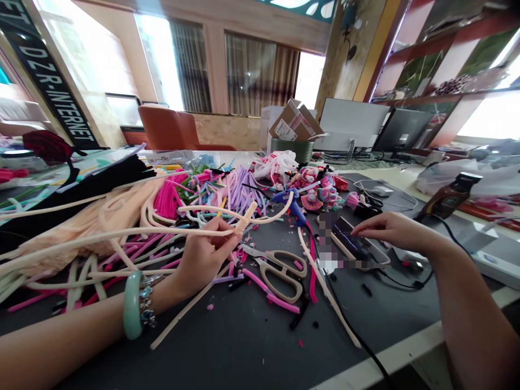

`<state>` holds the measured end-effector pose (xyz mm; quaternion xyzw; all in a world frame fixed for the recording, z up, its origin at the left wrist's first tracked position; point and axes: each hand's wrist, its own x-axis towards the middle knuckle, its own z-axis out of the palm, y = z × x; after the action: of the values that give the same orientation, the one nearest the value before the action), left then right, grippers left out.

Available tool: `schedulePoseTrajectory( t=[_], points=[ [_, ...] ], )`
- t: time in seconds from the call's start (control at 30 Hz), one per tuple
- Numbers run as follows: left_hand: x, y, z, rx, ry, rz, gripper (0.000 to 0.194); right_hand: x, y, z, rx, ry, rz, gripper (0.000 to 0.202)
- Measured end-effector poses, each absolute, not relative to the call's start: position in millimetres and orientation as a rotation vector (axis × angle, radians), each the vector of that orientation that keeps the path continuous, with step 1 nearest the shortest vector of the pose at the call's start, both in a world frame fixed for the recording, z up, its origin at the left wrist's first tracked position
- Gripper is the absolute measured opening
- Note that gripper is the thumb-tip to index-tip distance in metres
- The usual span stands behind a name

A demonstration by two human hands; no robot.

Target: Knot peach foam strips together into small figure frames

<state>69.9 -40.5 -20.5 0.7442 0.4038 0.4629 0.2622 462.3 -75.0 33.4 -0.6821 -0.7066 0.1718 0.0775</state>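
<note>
My left hand (209,252) is closed, pinching cream pipe cleaners (245,218) where they are wound into a small wrapped piece. Their long ends arc left over the pile and right past the glue gun. My right hand (384,230) holds nothing; its fingers reach out and a fingertip meets or hovers over the screen of a phone (357,244) lying on the table. Between the hands lie scissors (284,271) with beige handles, blades partly apart. Behind them rests a blue glue gun (290,207), close to a loose cream strand's curved end.
Bundles of peach (93,222), magenta (170,197) and lilac pipe cleaners (244,187) cover the left and centre. Colourful finished pieces (320,187) sit behind the phone. Hair clippers (450,197) and cables are at right. Pink and black scraps dot the dark mat (244,346).
</note>
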Motion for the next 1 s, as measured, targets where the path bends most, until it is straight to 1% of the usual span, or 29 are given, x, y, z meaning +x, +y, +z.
schedulePoseTrajectory(
  t=[0.2, 0.43, 0.6, 0.67, 0.9, 1.0],
  points=[
    [70.0, -40.8, -19.7, 2.008, 1.098, 1.242, 0.014, 456.2, -68.9, 25.5, -2.009, -2.2, 0.539, 0.031],
    [70.3, -41.9, -19.3, 1.995, 1.089, 1.254, 0.013, 461.0, -71.3, 31.5, -2.124, -2.064, 0.301, 0.033],
    [69.9, -41.5, -19.2, 1.963, 1.083, 1.24, 0.013, 457.5, -68.4, 25.1, -2.103, -2.103, 0.38, 0.022],
    [69.7, -42.0, -19.1, 1.979, 1.098, 1.232, 0.014, 458.1, -68.3, 24.1, -2.113, -2.069, 0.351, 0.023],
    [69.7, -43.9, -19.8, 2.057, 1.122, 1.248, 0.014, 455.6, -82.1, 41.6, -2.132, -1.738, -0.057, 0.04],
    [69.9, -46.4, -18.7, 2.127, 1.102, 1.295, 0.014, 434.9, -93.6, 54.3, -2.073, -1.64, -0.266, 0.037]
  ],
)
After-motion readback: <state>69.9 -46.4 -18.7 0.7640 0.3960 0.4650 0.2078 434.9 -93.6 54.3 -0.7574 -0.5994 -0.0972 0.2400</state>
